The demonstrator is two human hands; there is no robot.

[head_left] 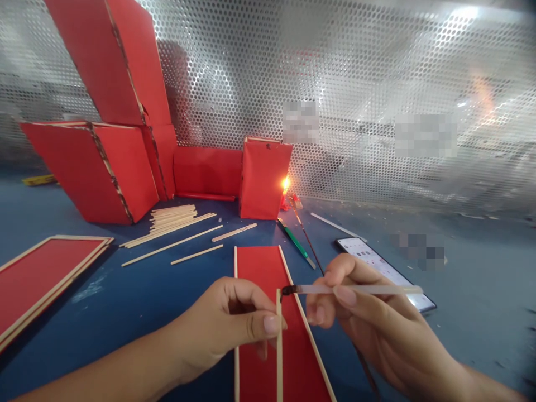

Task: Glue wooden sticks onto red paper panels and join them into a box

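My left hand pinches a thin wooden stick upright between thumb and fingers. Between the thumb and fingers of my right hand lies a translucent glue stick, held level. Its blackened, softened tip touches the top end of the wooden stick. Beneath both hands lies a long red panel with wooden strips along its two long edges. A thin dark rod or wire runs from near the flame and passes behind my right hand.
A small flame burns beside a red box at the back. Taller red boxes stand at left. Loose wooden sticks, a green craft knife, a phone and a wood-edged red panel lie on the blue surface before a perforated metal sheet.
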